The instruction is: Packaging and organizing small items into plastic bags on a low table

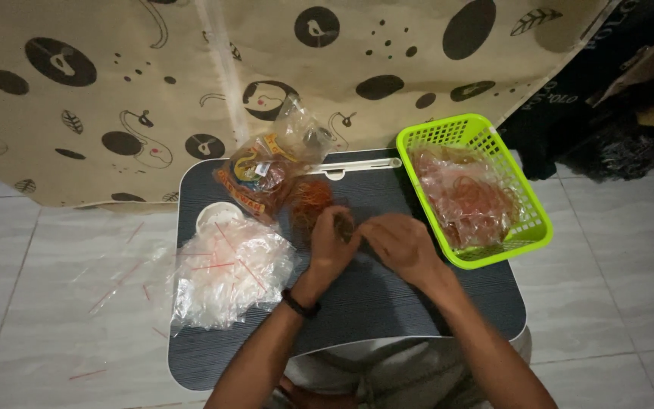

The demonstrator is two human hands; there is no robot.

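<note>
green basket | patterned curtain | white cup | tiled floor

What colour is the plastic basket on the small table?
The basket is bright lime green, seen in the head view.

Two hands, the left hand and the right hand, are showing over one bench. Sitting on it are one green basket, one printed bag, one heap of clear bags, one orange rubber band pile.
</note>
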